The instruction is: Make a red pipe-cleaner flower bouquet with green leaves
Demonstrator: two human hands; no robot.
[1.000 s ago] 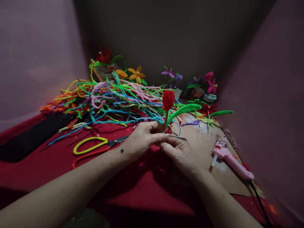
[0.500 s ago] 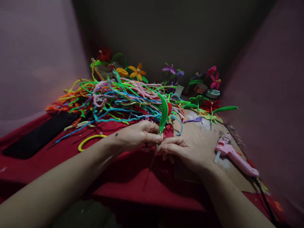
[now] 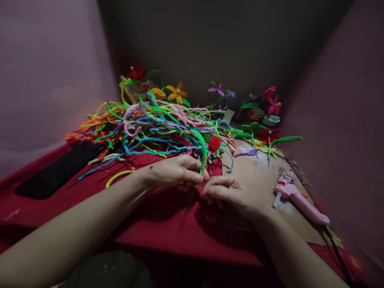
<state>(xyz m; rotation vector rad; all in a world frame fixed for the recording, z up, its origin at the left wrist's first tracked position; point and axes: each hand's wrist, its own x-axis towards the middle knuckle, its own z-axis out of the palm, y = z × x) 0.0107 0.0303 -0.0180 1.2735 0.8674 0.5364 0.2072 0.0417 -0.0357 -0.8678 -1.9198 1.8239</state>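
Above a red-covered table [image 3: 168, 236], the person's left hand [image 3: 181, 170] pinches one red flower [image 3: 214, 143], its bloom just beyond the fingers, one green leaf [image 3: 203, 147] beside it; the right hand [image 3: 229, 191] curls near, its grip unclear. Outward lie one yellow handle [image 3: 116, 177], one cardboard sheet [image 3: 255, 169], one pink glue gun [image 3: 303, 203] and one multicoloured heap of strands [image 3: 168, 120].

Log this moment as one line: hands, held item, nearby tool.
left hand: holding red flower with green leaf | right hand: close beside left, grip unclear | pink glue gun: lying on cardboard
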